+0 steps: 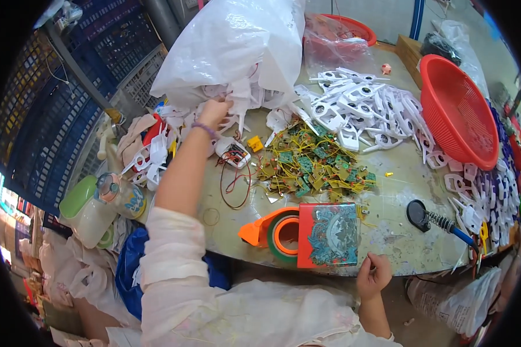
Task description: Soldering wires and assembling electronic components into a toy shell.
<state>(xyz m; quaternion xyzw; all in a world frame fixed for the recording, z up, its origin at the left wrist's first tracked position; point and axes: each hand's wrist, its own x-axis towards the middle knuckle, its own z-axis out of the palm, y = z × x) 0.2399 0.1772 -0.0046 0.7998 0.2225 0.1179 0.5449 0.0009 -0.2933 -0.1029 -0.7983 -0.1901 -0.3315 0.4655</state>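
Note:
My left hand (pixel 215 112) reaches to the mouth of a large white plastic bag (pixel 228 49). Its fingers are bent among white plastic housings (pixel 263 97) spilling from the bag; what they grip is hidden. Just below that hand lies a white housing with red and black wires (pixel 234 153), a yellow block (pixel 255 143) beside it. My right hand (pixel 374 274) is at the table's front edge with fingers curled and nothing visible in them. Nearest to it is a red box with a patterned teal top (pixel 333 236). An orange tape dispenser (pixel 275 233) touches the box's left side.
Green circuit boards with yellow wires (pixel 315 162) are heaped mid-table. Behind them lie many white housings (pixel 362 107). A red basket (pixel 458 113) leans at the right, near a soldering iron in its holder (pixel 437 221). A plastic jug (pixel 120 195) stands left, before blue crates (pixel 37 124).

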